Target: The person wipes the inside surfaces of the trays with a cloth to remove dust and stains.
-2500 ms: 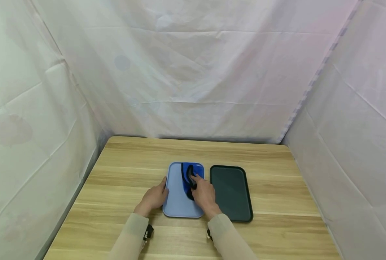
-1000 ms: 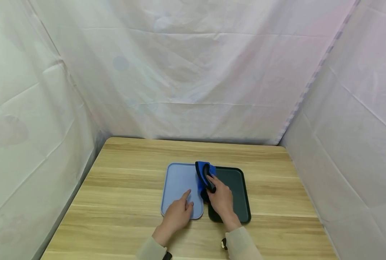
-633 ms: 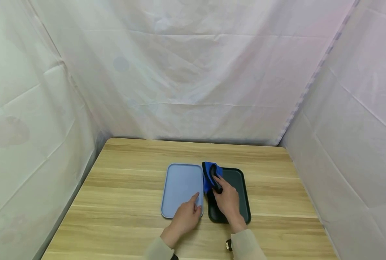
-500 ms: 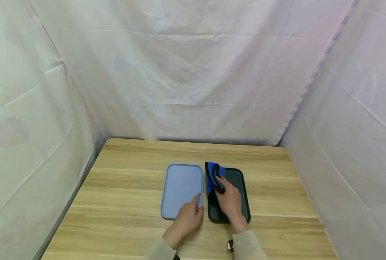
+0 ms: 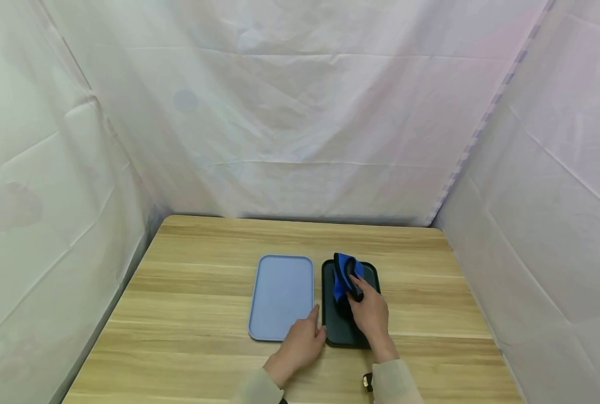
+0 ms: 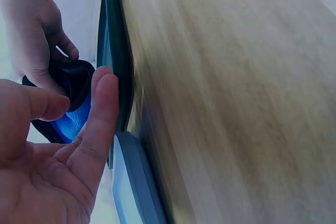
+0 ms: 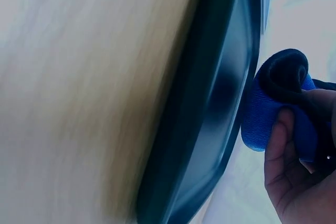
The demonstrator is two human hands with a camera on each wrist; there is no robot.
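Note:
A folded blue cloth with black edging (image 5: 344, 272) is over the dark green tray (image 5: 332, 331). My right hand (image 5: 372, 314) pinches its near right side between thumb and fingers. In the right wrist view the cloth (image 7: 257, 124) curls into a roll and hangs above the tray's surface. My left hand (image 5: 302, 341) is at the light blue tray's (image 5: 282, 294) near right corner, its index finger extended towards the gap between the trays. It holds nothing; in the left wrist view its thumb and index finger (image 6: 102, 106) stand apart. Whether it touches a tray, I cannot tell.
Both trays lie side by side on a wood-grain table (image 5: 199, 297), a narrow gap between them. Pale fabric walls (image 5: 300, 112) enclose the table at the back and on both sides.
The cloth has moved right in my right hand, from the light blue tray to above the dark green one. My left hand has let go of the blue tray's left edge and shifted right.

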